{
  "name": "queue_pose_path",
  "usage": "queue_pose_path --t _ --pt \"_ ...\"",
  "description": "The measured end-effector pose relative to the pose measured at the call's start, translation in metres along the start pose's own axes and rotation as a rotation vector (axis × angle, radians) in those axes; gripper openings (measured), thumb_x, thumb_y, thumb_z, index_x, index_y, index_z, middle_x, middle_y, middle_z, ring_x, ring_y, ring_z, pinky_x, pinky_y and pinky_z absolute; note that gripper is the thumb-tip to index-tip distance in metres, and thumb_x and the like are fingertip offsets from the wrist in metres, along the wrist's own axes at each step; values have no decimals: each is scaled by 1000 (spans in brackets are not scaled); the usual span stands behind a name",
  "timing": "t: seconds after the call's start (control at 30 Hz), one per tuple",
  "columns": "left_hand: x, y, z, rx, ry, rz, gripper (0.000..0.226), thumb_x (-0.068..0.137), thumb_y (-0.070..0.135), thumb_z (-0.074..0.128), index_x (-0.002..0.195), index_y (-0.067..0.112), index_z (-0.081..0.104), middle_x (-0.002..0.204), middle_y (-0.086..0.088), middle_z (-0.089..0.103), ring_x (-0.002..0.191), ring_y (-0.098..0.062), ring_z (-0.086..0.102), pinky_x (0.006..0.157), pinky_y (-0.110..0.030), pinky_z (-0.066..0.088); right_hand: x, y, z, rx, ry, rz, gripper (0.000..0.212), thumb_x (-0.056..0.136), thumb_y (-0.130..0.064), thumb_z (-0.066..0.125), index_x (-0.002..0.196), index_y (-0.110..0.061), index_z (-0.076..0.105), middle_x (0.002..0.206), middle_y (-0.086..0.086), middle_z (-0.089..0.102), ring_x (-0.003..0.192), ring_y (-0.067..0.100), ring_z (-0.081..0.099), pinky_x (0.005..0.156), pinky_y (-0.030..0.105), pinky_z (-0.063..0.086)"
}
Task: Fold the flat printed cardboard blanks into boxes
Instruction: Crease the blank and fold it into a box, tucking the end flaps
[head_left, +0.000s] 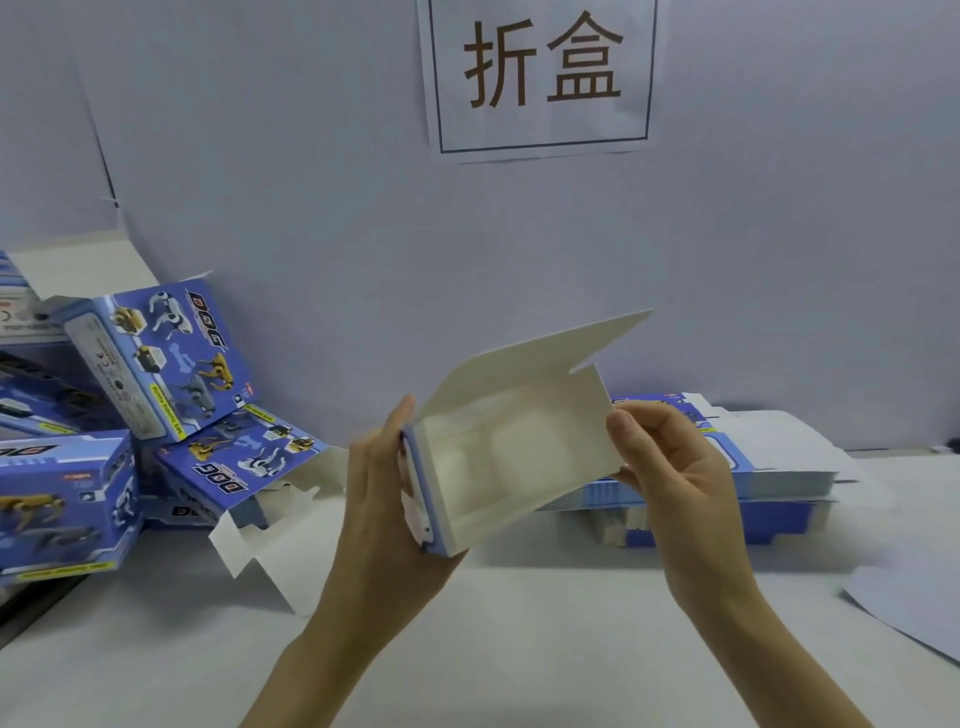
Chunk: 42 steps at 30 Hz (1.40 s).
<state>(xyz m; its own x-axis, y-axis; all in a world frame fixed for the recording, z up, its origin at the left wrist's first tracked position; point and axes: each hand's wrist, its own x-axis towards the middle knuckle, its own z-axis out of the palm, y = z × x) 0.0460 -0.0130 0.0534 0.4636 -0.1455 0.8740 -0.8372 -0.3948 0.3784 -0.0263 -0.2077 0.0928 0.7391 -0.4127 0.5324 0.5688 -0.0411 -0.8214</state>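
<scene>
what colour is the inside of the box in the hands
Plain white inside the box, seen best in the head view.

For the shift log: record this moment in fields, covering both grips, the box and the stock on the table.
box: partly folded, held above the table, white inside towards the camera, lid flap up
left grip: holds the box's left end
right grip: pinches the box's right panel
folded boxes: piled at the left
blanks: flat stack at the right, behind the right grip
sign: on the wall
</scene>
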Motion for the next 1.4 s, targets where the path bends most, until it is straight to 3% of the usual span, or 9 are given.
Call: queue_pose_path --t 0.2,0.4,0.53,0.63,0.7,0.8,0.97,1.17,1.4 --pt "3 -5 -3 43 11 72 97 52 5 92 132 3 38 123 -10 46 113 0 45 94 -8 34 9 6 -6 300 -52 327 25 67 -30 67 84 -14 78 90 4 73 75 16 66 63 24 55" --pt "5 -5 -9 -9 -56 61 94 55 12 88 133 13 36 123 -13 49 109 -30 55 89 -30 48 14 14 -16 486 -164 814 18 72 -15 66 89 -11 72 74 4 69 52 16 62 43 26 49" --pt "15 -9 -8 55 -166 -86 74 59 9 86 123 -1 52 111 -17 57 97 -33 57 76 -33 51 13 24 -15 -20 8 455 15 88 -19 66 103 -19 69 80 -4 70 58 12 65 51 24 49" --pt "9 0 -4 106 -134 -63 83 54 7 89 127 0 50 114 -14 55 100 -24 54 83 -22 49 4 26 -5 -508 32 45 44 91 -49 49 71 -11 58 61 -14 53 58 6 48 56 23 34" --pt "5 6 -4 125 -92 31 98 48 0 91 133 2 43 123 -9 49 107 -16 48 93 -8 37 0 23 -2 -615 -20 44 57 83 -64 43 60 -13 34 53 -7 38 55 10 33 52 25 25" --pt "3 7 -10 134 -138 161 110 46 -5 90 139 13 34 126 5 39 110 -10 44 97 -4 30 1 22 -4 -915 -167 64 56 93 -56 38 59 -12 33 56 5 43 58 18 37 55 34 28" --pt "4 12 -12 93 -222 109 109 52 7 93 142 14 32 129 -8 47 112 -12 46 95 -4 33 -1 19 -3 -832 -163 1 55 101 -29 38 51 -7 36 49 9 45 50 20 39 53 32 31" --pt "4 26 -25 -176 -351 -284 102 54 95 50 144 55 20 145 28 17 136 8 24 110 -23 27 -6 22 3 -977 0 -13 54 98 -34 32 61 -4 59 62 8 66 64 28 62 67 40 51" --pt "17 32 -25 -402 -99 -467 51 62 68 62 105 41 63 97 7 68 94 -10 65 81 -28 52 -6 24 3 -987 12 -21 52 99 -35 32 67 -5 59 68 9 68 67 31 62 70 42 51"
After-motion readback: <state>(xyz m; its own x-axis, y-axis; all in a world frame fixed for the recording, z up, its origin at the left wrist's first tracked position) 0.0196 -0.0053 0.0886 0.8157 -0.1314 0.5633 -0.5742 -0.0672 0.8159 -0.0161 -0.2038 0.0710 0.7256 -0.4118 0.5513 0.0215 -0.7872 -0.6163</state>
